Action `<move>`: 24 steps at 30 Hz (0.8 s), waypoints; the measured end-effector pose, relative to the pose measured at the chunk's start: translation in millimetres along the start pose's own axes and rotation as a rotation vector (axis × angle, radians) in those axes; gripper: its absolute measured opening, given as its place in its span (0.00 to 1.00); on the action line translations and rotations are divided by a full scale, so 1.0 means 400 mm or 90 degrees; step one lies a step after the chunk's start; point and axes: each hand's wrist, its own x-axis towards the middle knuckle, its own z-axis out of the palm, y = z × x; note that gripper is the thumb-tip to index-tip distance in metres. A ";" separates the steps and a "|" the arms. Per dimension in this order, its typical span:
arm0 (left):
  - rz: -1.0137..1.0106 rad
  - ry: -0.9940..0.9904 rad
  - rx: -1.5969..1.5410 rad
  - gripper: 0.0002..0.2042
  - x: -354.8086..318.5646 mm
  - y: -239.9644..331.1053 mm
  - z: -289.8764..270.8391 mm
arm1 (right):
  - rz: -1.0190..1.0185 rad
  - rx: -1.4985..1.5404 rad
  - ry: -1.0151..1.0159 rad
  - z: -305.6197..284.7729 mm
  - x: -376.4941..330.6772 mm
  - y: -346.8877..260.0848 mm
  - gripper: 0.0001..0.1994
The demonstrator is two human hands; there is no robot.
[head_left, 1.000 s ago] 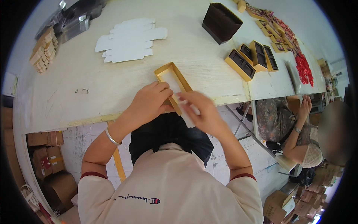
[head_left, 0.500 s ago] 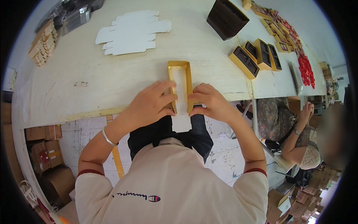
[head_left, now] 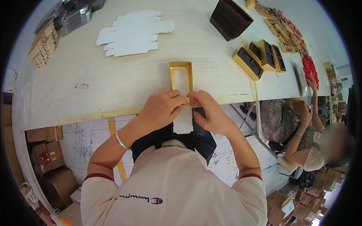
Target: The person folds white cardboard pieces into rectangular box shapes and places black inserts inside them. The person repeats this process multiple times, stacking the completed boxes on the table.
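The long pale wooden desk (head_left: 94, 90) carries everything. Far on it lies a stack of flat white die-cut cardboard blanks (head_left: 134, 33), and to the right stands a dark brown open box (head_left: 230, 18), with several gold trays with dark inserts (head_left: 260, 58) near it. At the near edge of the desk sits the small gold rectangular cardboard tray (head_left: 181, 77), open upward, its near end hanging over the edge with a white flap below. The left hand (head_left: 162, 109) pinches the near left corner of this tray, fingers curled. The right hand (head_left: 211, 113) pinches the near right corner, thumb and fingers closed on the wall.
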 end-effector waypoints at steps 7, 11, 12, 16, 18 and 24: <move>-0.083 -0.061 -0.177 0.04 0.010 -0.006 -0.016 | -0.216 -0.347 0.093 0.025 -0.058 0.013 0.29; -0.145 -0.212 -0.387 0.13 0.026 -0.047 -0.052 | -0.192 -0.100 0.179 0.058 -0.030 0.066 0.17; -0.135 -0.180 -0.419 0.14 0.021 -0.054 -0.043 | -0.147 -0.019 0.196 0.065 -0.018 0.065 0.15; -0.143 -0.076 -0.310 0.15 0.008 -0.028 -0.024 | 0.024 0.282 0.267 0.101 0.003 0.044 0.10; -0.117 0.022 -0.341 0.14 0.003 -0.026 -0.008 | -0.023 0.124 0.278 0.108 0.001 0.039 0.11; -0.058 0.098 -0.073 0.10 -0.026 -0.001 0.010 | -0.240 -0.466 0.291 0.104 0.020 0.006 0.12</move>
